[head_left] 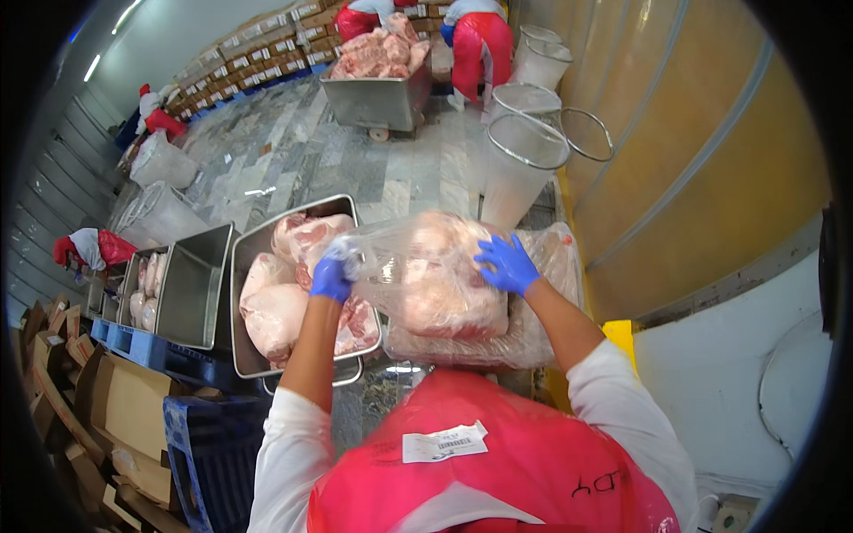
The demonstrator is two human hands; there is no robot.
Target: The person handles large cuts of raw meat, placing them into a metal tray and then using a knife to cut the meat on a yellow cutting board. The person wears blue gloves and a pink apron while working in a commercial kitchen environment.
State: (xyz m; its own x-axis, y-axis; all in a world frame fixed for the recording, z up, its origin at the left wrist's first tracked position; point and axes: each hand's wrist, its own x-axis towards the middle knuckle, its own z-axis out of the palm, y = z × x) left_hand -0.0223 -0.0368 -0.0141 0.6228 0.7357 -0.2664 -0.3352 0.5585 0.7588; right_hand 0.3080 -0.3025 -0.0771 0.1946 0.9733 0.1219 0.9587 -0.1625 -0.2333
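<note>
In front of me lies a large block of meat (pixel 444 302) inside a clear plastic bag (pixel 378 253). My left hand (pixel 331 277), in a blue glove, is closed on a gathered part of the bag, over the right side of a metal tub. On the block's right side rests my gloved right hand (pixel 508 265), fingers spread against the plastic. Large pieces of pale raw meat (pixel 271 306) fill the metal tub (pixel 235 329) to the left. The bagged block sits on other plastic-wrapped meat (pixel 542 333).
Wire-rimmed clear bins (pixel 520 173) stand beyond the stack, along a yellowish curtain (pixel 684 151). Left are an empty metal tub (pixel 197 284), a blue pallet (pixel 209 453) and torn cardboard (pixel 133 400). Ahead is a meat-filled cart (pixel 378 98), with co-workers in red aprons (pixel 482 49) behind it.
</note>
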